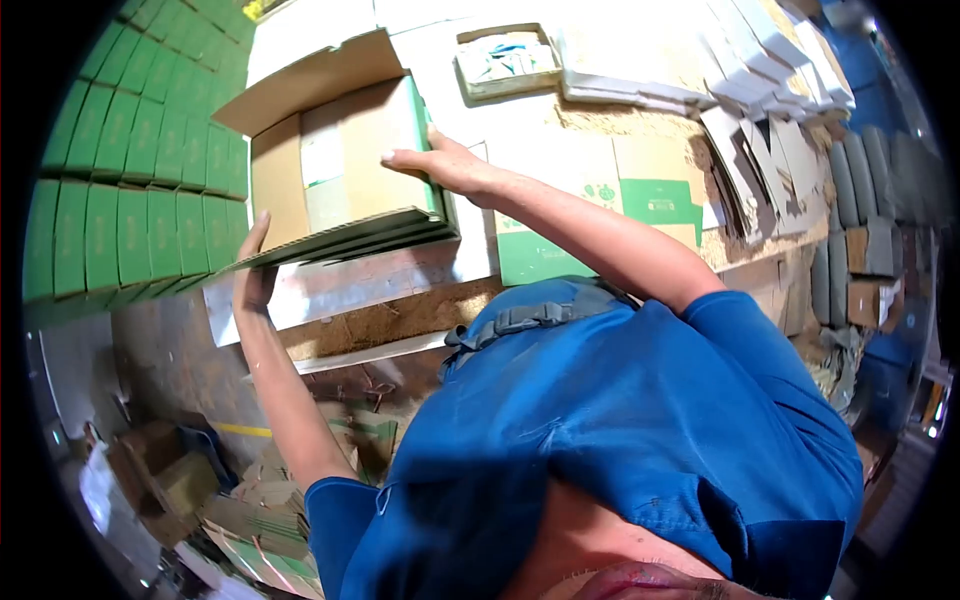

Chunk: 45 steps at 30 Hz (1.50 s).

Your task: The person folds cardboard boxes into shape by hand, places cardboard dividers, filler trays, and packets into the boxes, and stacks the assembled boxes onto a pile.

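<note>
A cardboard box, brown inside and green outside, stands open on the white-topped table, its far flap raised. Through the gap between its inner bottom flaps a pale surface shows. My left hand grips the box's near left edge, thumb up along the side and fingers partly hidden beneath. At the right wall my right hand holds on, thumb over the inside and the other fingers mostly hidden behind the green outer face.
Green boxes are stacked high on the left. Behind sits a small tray of white and blue-green items. Flattened green-and-brown cartons lie on the right, beside white stacks and leaning cardboard pieces.
</note>
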Tool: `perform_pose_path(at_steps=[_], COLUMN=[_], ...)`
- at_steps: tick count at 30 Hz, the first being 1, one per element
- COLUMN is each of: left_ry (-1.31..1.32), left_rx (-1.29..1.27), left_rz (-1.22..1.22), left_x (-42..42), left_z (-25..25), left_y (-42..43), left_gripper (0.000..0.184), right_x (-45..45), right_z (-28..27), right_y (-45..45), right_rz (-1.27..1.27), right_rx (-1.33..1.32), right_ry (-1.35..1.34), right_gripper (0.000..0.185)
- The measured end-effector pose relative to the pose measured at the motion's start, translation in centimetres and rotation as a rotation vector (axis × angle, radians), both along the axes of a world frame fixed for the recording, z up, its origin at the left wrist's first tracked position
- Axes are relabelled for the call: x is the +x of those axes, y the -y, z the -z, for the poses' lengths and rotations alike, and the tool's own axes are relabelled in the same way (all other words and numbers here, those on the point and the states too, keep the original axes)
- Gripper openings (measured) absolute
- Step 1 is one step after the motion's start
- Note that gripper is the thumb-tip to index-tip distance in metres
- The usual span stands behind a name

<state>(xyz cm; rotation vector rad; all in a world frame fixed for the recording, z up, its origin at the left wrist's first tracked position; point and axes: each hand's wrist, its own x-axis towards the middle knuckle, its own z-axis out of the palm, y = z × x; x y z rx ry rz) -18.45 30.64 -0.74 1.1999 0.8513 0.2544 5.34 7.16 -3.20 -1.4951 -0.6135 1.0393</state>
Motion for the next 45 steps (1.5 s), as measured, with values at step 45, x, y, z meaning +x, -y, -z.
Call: perform_pose_path(at_steps=[45], left_ry=[-0.278], left_rx=[0.920], left_rz=[0.060], left_x=[14.6], left_z=[16.4], left_y=[32.2], left_gripper=[0.043], right_x=[14.7], right_z=[11.4], right_y=[42.7], right_rz=[1.138], right_rx=[-0.387], right_ry=[0.518], right_gripper=[0.040])
